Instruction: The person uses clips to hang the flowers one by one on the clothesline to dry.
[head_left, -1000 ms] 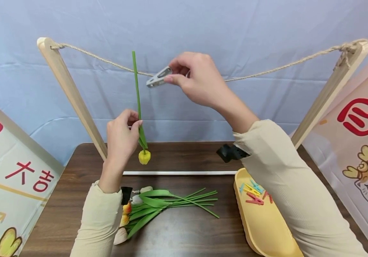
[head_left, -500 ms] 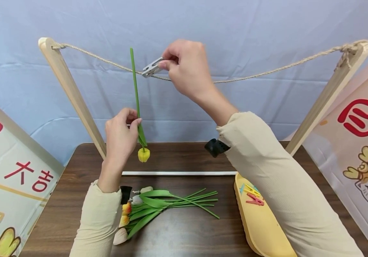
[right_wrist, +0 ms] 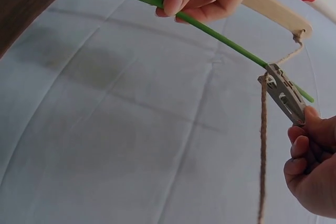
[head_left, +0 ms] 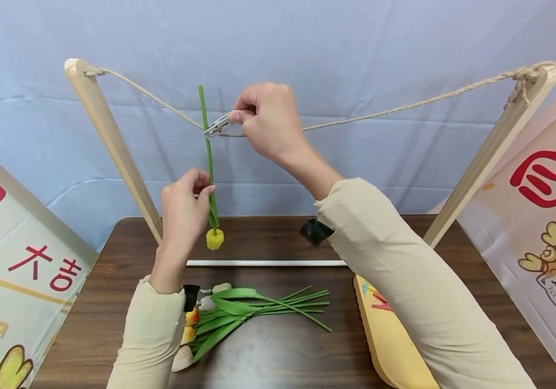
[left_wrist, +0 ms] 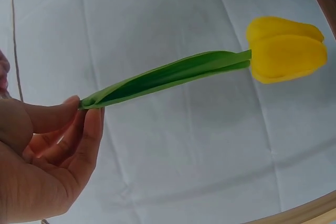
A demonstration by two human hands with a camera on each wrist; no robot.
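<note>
While the spare tulips (head_left: 233,308) lie flat on the table (head_left: 283,354) closest to the wearer, beside the yellow tray (head_left: 394,346), the left hand (head_left: 183,205) is up above them, thumb and fingers pinching the yellow tulip (head_left: 211,162) where leaf meets stem. And it's upside down, bloom below, bare stem rising past the rope (head_left: 380,113)! It looks artificial, so I'd call it light and fairly stiff, the stem bending a little under a push, the smooth surface perhaps inclined to swivel. That low pinch looks the right place: it spares the bloom and leaves the upper stem free. Beyond, the right hand (head_left: 270,121) squeezes the tail of a grey peg (head_left: 219,125), its nose at the crossing of stem and rope.

Now to the wrists! The left one gives us the leaf (left_wrist: 173,74) folded lengthwise and the rounded bloom (left_wrist: 286,51) close up, but no peg. The right one delivers what the head view buries: the peg's tips look parted, stem against one, rope at the other. Whether both lie properly between them, I cannot tell.
</note>
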